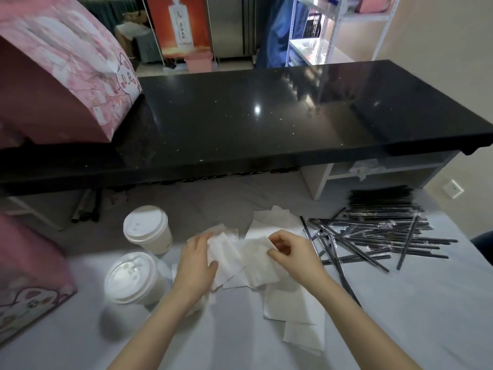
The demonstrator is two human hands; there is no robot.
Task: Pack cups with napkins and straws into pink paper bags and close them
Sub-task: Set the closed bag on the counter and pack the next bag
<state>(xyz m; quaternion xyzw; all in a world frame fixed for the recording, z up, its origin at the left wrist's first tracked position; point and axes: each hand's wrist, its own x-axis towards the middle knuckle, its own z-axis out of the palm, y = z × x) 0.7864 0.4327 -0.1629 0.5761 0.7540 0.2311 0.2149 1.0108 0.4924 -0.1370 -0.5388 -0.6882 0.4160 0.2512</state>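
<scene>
Big glossy black stone counter (pixel 266 116) at the back, one pink printed paper bag (pixel 53 76) lying on it, a second pink bag (pixel 26 284) near left on the pale grey tabletop (pixel 413 316). Heap of black wrapped straws (pixel 378 231) on the right, thin white paper napkins (pixel 253 265) in the middle, two white lidded paper cups (pixel 148 231) just left of them.

Looks like the napkin-picking step. The left hand (pixel 197 263) grips a sheet, fingers together. The right hand (pixel 290 252) pinches another's edge between thumb and forefinger. Next is probably peeling one free without tearing it.

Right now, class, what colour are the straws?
The straws are black; head view.
</scene>
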